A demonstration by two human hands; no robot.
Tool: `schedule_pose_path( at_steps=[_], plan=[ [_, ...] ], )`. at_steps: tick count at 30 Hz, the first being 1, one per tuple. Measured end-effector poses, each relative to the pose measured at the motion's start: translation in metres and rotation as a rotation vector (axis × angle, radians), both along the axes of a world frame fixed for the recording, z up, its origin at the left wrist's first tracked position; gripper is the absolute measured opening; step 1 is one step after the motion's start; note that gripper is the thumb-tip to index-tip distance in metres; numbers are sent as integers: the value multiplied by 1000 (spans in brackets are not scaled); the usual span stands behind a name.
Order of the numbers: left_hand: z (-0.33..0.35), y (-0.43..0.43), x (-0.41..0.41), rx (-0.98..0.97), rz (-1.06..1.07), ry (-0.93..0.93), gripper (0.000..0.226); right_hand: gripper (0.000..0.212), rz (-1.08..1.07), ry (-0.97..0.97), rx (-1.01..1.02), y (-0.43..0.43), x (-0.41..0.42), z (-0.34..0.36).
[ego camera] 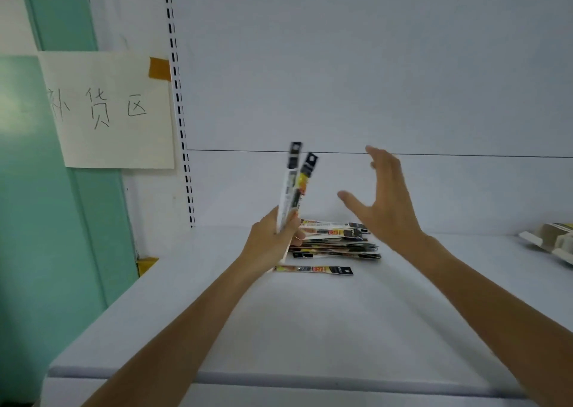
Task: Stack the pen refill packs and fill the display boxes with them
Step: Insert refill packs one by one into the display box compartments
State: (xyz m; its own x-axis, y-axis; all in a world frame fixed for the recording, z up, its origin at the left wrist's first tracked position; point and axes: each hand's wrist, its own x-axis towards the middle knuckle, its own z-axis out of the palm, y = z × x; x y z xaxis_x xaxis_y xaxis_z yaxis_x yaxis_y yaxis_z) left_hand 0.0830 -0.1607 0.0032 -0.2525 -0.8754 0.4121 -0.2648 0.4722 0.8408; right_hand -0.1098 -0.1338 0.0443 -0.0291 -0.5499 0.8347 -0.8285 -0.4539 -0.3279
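Illumination: even, diffuse, cool white; the white shelf [310, 329] reads matt and bluish. Shadows: faint and soft-edged, beneath both forearms and under the pile of refill packs [335, 247]. Distortion: wide-angle; the slotted upright [178, 102] bows and the shelf's front edge curves. Sharpness: moderate at centre. The right hand [384, 202] is slightly motion-blurred at the fingertips. Print on the held packs [294, 186] in the left hand [269, 245] is smeared. The cardboard box [555, 242] at the right edge is soft.

Left grip [273, 242] clasps refill packs [293, 186]; right grip [387, 208] raised, fingers [380, 160] splayed.
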Motion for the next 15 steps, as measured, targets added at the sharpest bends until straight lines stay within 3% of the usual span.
schedule_pose_path(
  at_steps=[2,4,7,11,15],
  plan=[
    [2,0,-4,76,-61,60,20,95,291,-309,308,9,10,18],
    [2,3,-11,154,-158,75,11,102,362,-275,423,11,22,22],
    [-1,8,-19,225,-225,15,14,95,377,-186,385,11,41,14],
    [-2,10,-20,136,-177,-88,18,84,315,-108,244,9,52,-2],
    [1,16,-20,91,-105,14,9,75,323,-294,278,10,50,-16]
  ],
)
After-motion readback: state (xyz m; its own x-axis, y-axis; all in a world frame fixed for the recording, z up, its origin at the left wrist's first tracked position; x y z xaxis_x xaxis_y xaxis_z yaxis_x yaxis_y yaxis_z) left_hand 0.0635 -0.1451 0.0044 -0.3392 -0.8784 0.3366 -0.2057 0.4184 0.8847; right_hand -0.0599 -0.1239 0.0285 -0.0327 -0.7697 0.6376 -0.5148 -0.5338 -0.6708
